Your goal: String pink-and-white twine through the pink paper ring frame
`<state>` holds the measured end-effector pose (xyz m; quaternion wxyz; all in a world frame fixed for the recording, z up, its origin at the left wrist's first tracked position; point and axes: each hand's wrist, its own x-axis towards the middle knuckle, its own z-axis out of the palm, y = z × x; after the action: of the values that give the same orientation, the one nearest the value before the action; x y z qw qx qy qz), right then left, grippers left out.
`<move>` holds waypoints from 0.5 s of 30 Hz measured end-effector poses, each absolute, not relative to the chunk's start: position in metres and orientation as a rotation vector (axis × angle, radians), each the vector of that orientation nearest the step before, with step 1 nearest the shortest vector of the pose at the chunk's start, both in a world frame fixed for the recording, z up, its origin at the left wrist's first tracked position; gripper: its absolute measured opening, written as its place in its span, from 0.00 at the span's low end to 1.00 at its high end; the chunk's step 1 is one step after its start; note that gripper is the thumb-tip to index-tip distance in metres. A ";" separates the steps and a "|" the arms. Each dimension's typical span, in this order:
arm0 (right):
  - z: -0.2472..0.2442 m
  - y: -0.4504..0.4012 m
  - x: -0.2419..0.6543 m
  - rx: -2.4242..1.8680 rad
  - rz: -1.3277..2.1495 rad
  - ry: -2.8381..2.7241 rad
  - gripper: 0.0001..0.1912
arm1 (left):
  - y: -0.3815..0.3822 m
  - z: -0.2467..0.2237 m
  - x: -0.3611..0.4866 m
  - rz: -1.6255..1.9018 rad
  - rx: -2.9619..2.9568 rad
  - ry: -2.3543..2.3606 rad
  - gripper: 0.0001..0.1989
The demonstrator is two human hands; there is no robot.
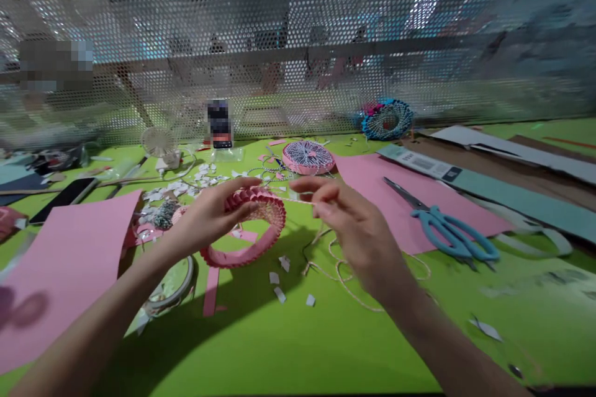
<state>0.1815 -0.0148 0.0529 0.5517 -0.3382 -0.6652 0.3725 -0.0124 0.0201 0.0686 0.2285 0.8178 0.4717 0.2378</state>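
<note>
My left hand (218, 211) grips a pink paper ring (246, 253) with a notched rim, holding it tilted above the green table. Thin thread stretches across part of the ring's inside. From its upper right edge a pale string (298, 200) runs taut to my right hand (356, 223), pinched there between thumb and fingers. Below the right hand, the string's loose length (347, 288) curls on the table. Behind the hands lies a pink round piece (308, 158) with purple and white thread woven across it.
Blue-handled scissors (447, 229) rest on a pink sheet (382, 192) at right, by long card strips (503, 192). At left are another pink sheet (79, 260), a phone (65, 198) and a tape roll (172, 291). Paper scraps lie about. A perforated screen (298, 43) stands behind.
</note>
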 end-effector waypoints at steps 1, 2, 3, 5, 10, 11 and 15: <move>0.055 -0.017 0.184 -0.759 0.987 -1.526 0.08 | 0.021 0.069 -0.014 0.636 2.287 1.312 0.20; 0.057 -0.018 0.187 -0.726 1.068 -1.477 0.08 | 0.022 0.070 -0.014 0.628 2.324 1.318 0.20; 0.057 -0.018 0.189 -0.710 1.123 -1.430 0.08 | 0.021 0.071 -0.015 0.630 2.359 1.314 0.20; 0.054 -0.017 0.191 -0.726 1.184 -1.354 0.08 | 0.020 0.072 -0.014 0.670 2.431 1.280 0.20; 0.042 -0.012 0.183 -0.976 1.421 -1.394 0.07 | 0.016 0.064 -0.006 0.931 2.549 1.126 0.21; 0.040 -0.011 0.181 -1.028 1.420 -1.425 0.06 | 0.015 0.060 -0.003 0.972 2.554 1.103 0.20; 0.031 -0.012 0.173 -1.141 1.174 -1.530 0.09 | 0.009 0.045 0.006 1.059 2.413 1.177 0.14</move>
<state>0.1733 -0.0115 0.0315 0.4351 -0.4585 -0.6147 0.4718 0.0059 0.0087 0.0452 0.1277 0.8293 0.4045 0.3639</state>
